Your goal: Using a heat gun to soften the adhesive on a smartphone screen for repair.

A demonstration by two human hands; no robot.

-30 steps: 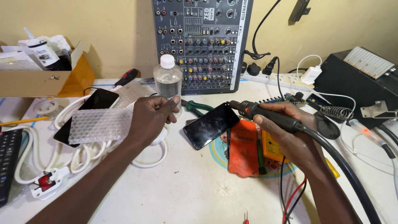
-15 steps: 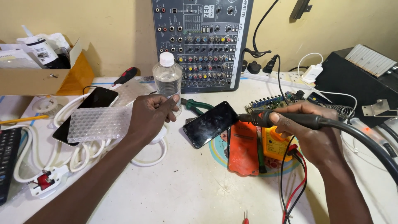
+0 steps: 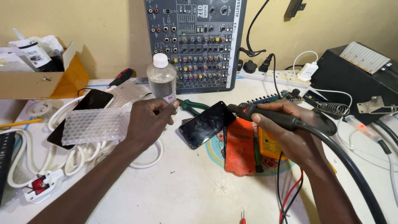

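The left hand was curled into a loose fist at the middle of the table, its fingertips pinched narrowly on something small; what it gripped could not be told. The clear plastic bottle with a white cap stood just behind that hand, upright. The dark phone was tilted between the two hands, screen up, its lower corner near the table top; whether the left hand touched it could not be told.

The right hand was closed around the black handle of a hot-air tool, whose nozzle end pointed at the phone's right edge and lay just beside or against it. A thick black hose ran from the handle toward the table's front right corner.

An orange pouch and a yellow meter lay under the right hand. Green-handled pliers lay behind the phone. A second phone rested on coiled white cable toward the left edge, partly covered by bubble wrap. An audio mixer stood upright against the wall at the rear edge.
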